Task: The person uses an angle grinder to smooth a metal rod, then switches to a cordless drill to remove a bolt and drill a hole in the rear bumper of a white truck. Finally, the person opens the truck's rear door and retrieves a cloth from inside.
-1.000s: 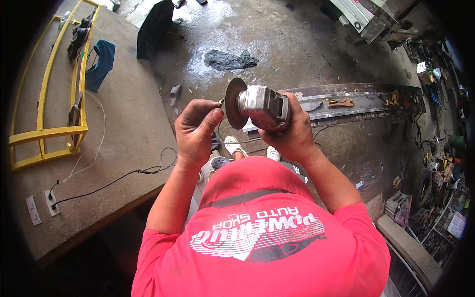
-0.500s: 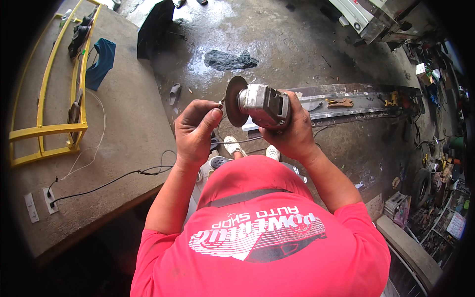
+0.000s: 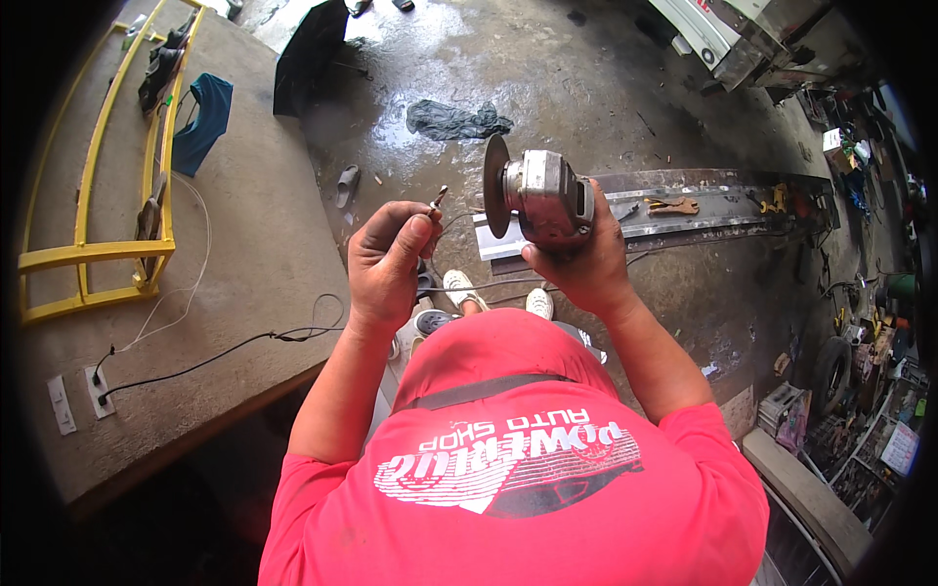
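Observation:
Between thumb and fingertips, my left hand [image 3: 389,256] pinches a short drill bit [image 3: 441,198], its tip pointing up and slightly to the right. My right hand [image 3: 593,262] is wrapped round the body of an angle grinder [image 3: 549,193]. The thin dark disc [image 3: 496,186] on the grinder's left side stands nearly edge-on to my view. A gap separates the disc from the drill bit. Whether the disc is spinning cannot be made out.
A long metal panel [image 3: 703,227] lies on the right, with locking pliers [image 3: 674,206] on it. At left are a yellow metal frame [image 3: 96,256] and a wall outlet [image 3: 99,393] with a black cord [image 3: 186,371]. A dark cloth [image 3: 457,120] lies on the wet floor.
My right hand has moved the grinder to the right, away from the drill bit. The bit now shows more fully above my left fingertips, with the left hand nearly in place.

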Tool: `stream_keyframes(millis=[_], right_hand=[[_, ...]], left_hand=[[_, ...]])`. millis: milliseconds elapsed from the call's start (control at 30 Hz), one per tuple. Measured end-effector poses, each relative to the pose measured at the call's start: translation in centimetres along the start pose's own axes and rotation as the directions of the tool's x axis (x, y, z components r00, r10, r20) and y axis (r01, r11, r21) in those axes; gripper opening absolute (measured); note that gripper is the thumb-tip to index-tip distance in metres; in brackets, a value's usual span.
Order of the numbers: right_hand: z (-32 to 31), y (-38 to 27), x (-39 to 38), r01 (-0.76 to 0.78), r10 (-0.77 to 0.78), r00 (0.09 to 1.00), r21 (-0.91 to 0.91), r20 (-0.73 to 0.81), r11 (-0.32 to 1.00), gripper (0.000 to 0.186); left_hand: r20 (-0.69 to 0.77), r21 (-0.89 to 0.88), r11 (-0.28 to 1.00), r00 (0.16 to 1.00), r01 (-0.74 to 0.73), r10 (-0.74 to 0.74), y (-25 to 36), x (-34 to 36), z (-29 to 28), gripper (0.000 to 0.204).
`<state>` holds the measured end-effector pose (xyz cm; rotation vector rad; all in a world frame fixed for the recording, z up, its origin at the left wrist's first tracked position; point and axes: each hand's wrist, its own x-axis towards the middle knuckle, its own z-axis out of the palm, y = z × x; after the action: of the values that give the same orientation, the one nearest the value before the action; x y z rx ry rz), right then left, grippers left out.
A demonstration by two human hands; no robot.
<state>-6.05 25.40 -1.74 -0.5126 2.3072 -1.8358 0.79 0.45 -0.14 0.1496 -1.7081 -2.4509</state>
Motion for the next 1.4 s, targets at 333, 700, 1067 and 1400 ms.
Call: stream_keyframes(millis=[333, 700, 1067, 1400], right_hand=[[-0.4, 0.1, 0.1, -0.038, 0.030, 0.996, 0.097, 0.081, 0.995, 0.075], [-0.1, 0.0, 0.4, 0.011, -0.012, 0.999, 0.021, 0.048, 1.000, 0.069], [-0.1, 0.6, 0.5, 0.039, -0.038, 0.998, -0.020, 0.044, 0.999, 0.071], [0.0, 0.2, 0.6, 0.091, -0.090, 0.995, -0.017, 0.040, 0.996, 0.070]], left_hand=[[0.018, -0.058, 0.998, 1.000, -0.003, 0.004, -0.1, 0.2, 0.0, 0.018], [0.018, -0.042, 0.999, 1.000, 0.002, -0.002, -0.1, 0.7, 0.6, 0.018], [-0.003, 0.054, 0.998, 0.999, -0.035, 0.035, 0.1, 1.1, 1.2, 0.017], [-0.037, 0.079, 0.995, 0.998, -0.054, 0.057, 0.1, 1.3, 1.6, 0.014]])
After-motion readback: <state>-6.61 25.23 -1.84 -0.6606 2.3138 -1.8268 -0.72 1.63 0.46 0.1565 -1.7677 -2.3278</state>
